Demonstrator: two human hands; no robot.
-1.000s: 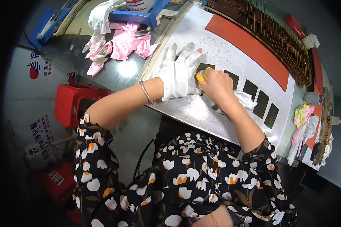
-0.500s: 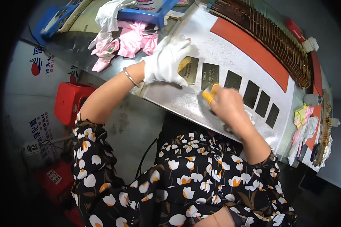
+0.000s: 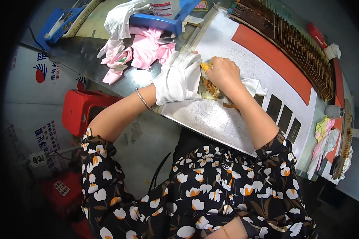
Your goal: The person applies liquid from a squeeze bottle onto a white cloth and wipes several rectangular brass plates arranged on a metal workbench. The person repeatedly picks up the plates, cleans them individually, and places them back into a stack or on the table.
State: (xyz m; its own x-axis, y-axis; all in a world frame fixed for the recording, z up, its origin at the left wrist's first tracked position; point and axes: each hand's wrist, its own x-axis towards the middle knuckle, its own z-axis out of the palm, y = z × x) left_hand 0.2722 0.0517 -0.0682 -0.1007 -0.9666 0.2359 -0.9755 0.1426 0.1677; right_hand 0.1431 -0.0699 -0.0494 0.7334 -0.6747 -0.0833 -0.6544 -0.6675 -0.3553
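My left hand (image 3: pixel 174 83), in a white glove, lies with its fingers stretched out at the left side of the leftmost dark plate (image 3: pixel 209 91). That plate has small lettering and shines gold in the light. Over its upper right part, my right hand (image 3: pixel 224 73) has its fingers curled, with yellow finger cots on some fingertips. A white cloth (image 3: pixel 253 85) comes out from the far side of this hand; its gripped part is hidden. My right hand and forearm cover most of the neighbouring plates. Farther right, several dark rectangular plates (image 3: pixel 274 107) lie in a row.
A red-orange strip (image 3: pixel 273 59) runs along the light work surface (image 3: pixel 187 110). Behind it stands a rack of thin upright pieces (image 3: pixel 291 40). Pink cloths (image 3: pixel 145 49) and a blue holder (image 3: pixel 157 23) are at the upper left. A red stool (image 3: pixel 77 113) stands below the table.
My right hand has moved left and away from me, from the second plate to the leftmost one, and the white cloth moved with it. My left hand stays by the leftmost plate. The view has shifted slightly.
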